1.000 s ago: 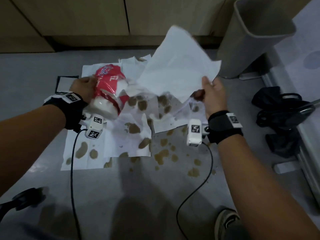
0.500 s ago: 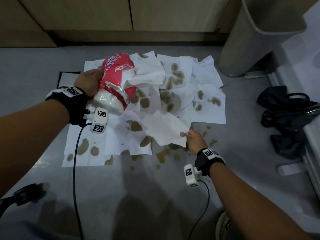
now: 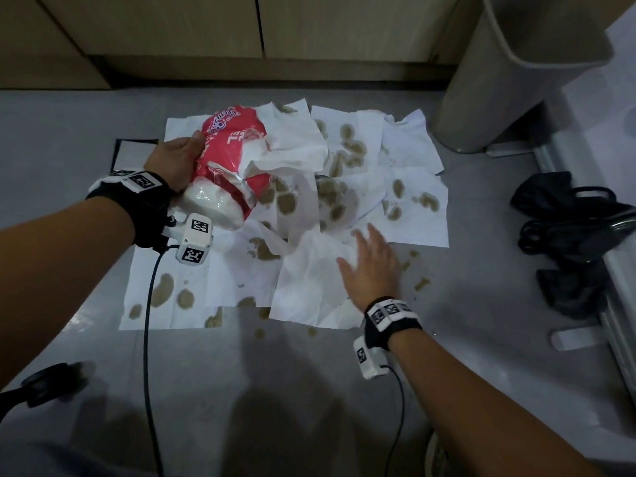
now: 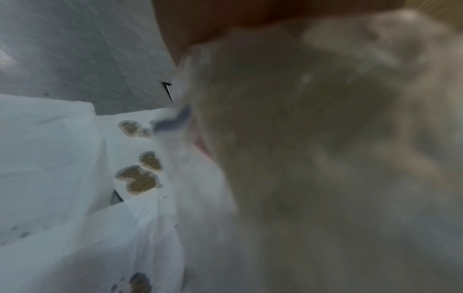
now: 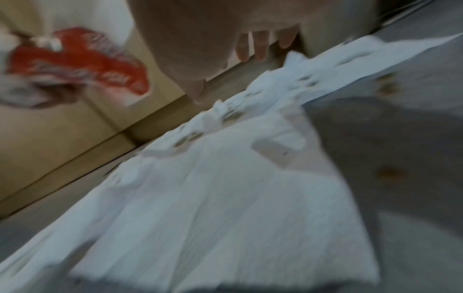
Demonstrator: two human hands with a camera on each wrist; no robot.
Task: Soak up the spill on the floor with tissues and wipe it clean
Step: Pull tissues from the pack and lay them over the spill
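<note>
Head view: the left hand (image 3: 173, 159) grips the red tissue pack (image 3: 229, 163), its fingers hidden behind the pack. The right hand (image 3: 373, 266), fingers straight and spread, lies over a clean tissue (image 3: 309, 280) near the brown spill (image 3: 420, 284) on open grey floor (image 3: 275, 390); bin (image 3: 509, 70) far right. Left wrist view: blurred pack fills the frame. Right wrist view: smeared; fingertips (image 5: 260, 47) extended above tissues.

Bare forearms wear black wristbands (image 3: 144, 208) with square-patterned marker tags, each carrying a white cabled camera block (image 3: 194, 239).
</note>
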